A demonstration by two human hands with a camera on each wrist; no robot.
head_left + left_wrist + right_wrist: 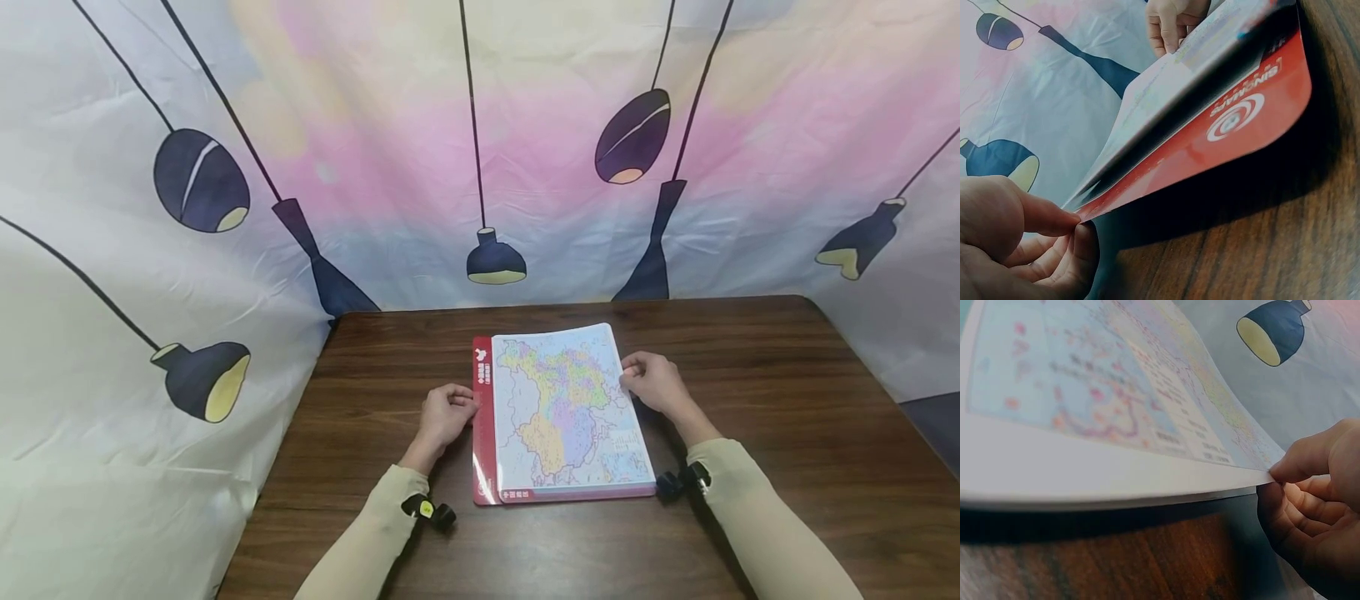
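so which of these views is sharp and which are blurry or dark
Head view: evenly lit and sharp on the map sheet and table, though the backdrop bows at the edges. Left wrist view: dim, heavy shadow under the red board, left hand soft. Right wrist view: the sheet's near edge is blurred and the wood under it is dark; the right hand is sharper.

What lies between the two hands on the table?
The map board spans the gap: left hand pinches its red edge, right hand its opposite edge. Clearest in the head view.
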